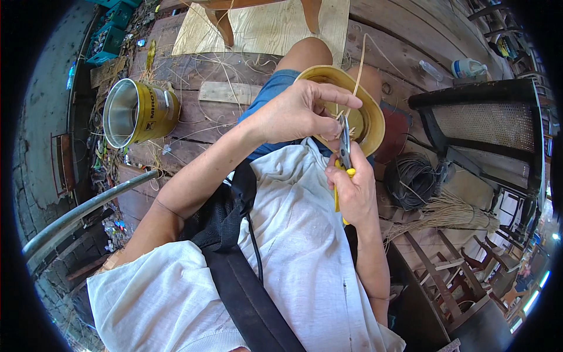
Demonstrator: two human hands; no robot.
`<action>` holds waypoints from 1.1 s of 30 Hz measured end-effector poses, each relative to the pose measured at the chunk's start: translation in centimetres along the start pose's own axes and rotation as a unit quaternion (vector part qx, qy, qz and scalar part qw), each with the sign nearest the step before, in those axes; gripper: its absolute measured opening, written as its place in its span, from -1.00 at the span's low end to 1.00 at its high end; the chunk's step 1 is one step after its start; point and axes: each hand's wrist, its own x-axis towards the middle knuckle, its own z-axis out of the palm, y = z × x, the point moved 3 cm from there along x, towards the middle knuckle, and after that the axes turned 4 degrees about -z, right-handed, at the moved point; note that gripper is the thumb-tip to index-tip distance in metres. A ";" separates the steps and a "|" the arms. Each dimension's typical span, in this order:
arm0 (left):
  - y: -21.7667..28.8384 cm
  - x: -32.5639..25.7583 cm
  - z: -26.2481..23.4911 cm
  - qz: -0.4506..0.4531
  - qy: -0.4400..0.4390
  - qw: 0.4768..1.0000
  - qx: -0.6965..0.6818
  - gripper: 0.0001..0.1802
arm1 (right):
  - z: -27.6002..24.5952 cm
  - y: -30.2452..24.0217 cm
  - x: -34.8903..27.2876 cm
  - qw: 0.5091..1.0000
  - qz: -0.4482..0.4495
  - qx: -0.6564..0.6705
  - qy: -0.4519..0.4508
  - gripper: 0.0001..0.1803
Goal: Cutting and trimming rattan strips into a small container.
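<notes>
The person is sitting with a round, yellowish woven piece [369, 117] resting on the lap, against the bare knee, and is working at its inner edge. The left hand [296, 111] is reaching across from the left, its grip closed on the rim of the woven piece, thumb and fingers pinching near the spot where thin pale strands [359, 64] are rising out of the weave. The right hand [355, 190] is wrapping tightly around the yellow handles of a pair of pliers [345, 146], whose dark nose is pointing up into the weave just beside the left fingertips; whether the nose is actually clamping a strand is too small to tell.

Around the person, a metal can [138, 111] is lying on its side on the plank floor [193, 70] to the left, a coil of dark cord [410, 179] and a bundle of dry fibre [448, 214] are lying to the right, and a dark chair with a caned back [487, 117] is standing beyond them.

The risks look plain: the pliers' tip is working so close to the left fingers that a slip could nip them, and a hard pull could snap a strand or distort the rim, since the piece is only steadied on the lap.
</notes>
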 end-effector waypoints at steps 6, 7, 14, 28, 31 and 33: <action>-0.1 0.5 -0.2 0.111 0.062 0.968 0.216 -0.56 | -1.0 1.0 -0.9 0.999 0.036 -0.003 0.038 -0.72; -0.3 0.6 -0.5 0.111 0.063 0.968 0.217 -0.56 | -1.2 0.9 -1.1 0.999 0.035 -0.003 0.037 -0.72; -1.4 1.1 -1.0 0.088 0.054 0.989 0.106 -0.65 | -1.2 0.5 -1.3 0.996 0.072 0.040 0.025 -0.67; -0.8 0.3 -0.6 -0.008 0.036 0.999 0.008 -0.60 | -0.9 -0.1 0.1 0.995 0.079 -0.043 -0.048 -0.54; -1.0 0.3 -0.6 0.004 0.011 1.000 -0.021 -0.54 | -0.9 -0.2 0.3 0.996 0.058 -0.042 -0.050 -0.55; -0.7 0.2 -0.3 0.009 0.008 0.999 -0.030 -0.49 | -0.8 -0.4 0.4 0.997 0.035 -0.046 -0.045 -0.56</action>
